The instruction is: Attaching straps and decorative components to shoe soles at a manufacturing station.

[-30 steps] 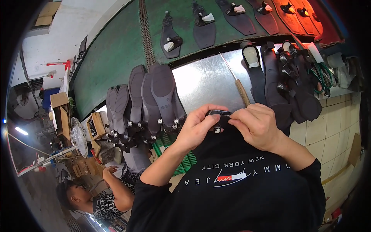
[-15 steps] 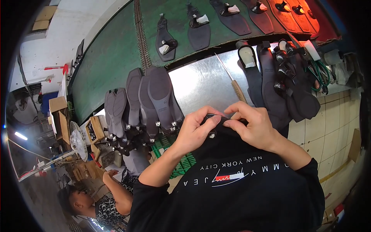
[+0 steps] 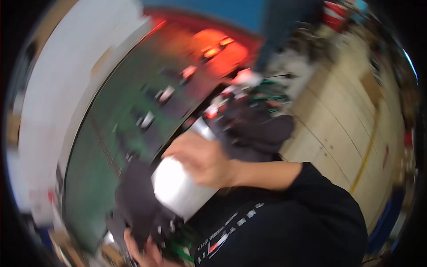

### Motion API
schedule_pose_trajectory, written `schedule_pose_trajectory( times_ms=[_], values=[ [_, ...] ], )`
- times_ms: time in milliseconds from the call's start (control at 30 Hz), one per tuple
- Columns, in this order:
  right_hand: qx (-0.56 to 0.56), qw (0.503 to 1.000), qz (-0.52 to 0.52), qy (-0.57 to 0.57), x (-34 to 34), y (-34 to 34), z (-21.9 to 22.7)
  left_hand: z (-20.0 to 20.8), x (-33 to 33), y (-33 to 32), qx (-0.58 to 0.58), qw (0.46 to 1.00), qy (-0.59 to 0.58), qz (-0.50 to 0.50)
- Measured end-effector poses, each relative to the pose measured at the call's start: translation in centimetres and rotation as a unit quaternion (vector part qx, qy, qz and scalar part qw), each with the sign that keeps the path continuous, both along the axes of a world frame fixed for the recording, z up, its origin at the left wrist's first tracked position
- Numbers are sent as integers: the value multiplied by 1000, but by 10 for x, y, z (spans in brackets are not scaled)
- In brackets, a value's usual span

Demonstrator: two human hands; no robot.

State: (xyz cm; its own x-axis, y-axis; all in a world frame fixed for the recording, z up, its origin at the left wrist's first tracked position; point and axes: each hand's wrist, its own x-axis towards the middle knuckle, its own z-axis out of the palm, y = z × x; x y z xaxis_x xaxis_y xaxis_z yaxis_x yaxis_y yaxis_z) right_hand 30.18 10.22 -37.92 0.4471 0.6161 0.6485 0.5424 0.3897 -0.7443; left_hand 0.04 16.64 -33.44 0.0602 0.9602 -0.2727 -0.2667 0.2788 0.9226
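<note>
My right hand (image 3: 199, 159) reaches over the shiny metal tabletop (image 3: 175, 184), its fingers curled and smeared by motion. Whether it holds anything cannot be made out. At the lower edge is my left hand (image 3: 144, 252), partly cut off, with its fingers apart close to the heel ends of the dark shoe soles (image 3: 135, 196). Touching or not, I cannot tell. More dark soles and shoe parts (image 3: 255, 131) lie beyond my right hand, at the other side of the metal top. The awl seen earlier on the metal does not show.
A green conveyor belt (image 3: 104, 147) runs along the far side with several blurred shoe pieces on it, ending in a red-lit section (image 3: 222, 51). Green cord (image 3: 271, 91) lies at the table's far end. Pale floor tiles (image 3: 329, 138) stretch away to the right.
The view has swung to the right and blurred. My hands, together before at the dark shirt front, are now apart: the right over the metal top, the left low beside the soles.
</note>
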Motion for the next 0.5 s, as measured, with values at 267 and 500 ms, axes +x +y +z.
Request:
schedule_pose_trajectory(
  times_ms=[267,500],
  values=[
    [-336,926,-65,-161,-51,1,-106,-18,47,1,-168,976,-127,-52],
    [-79,974,135,161,-22,-30,-59,-30,52,27,-282,878,-377,-88]
  ],
)
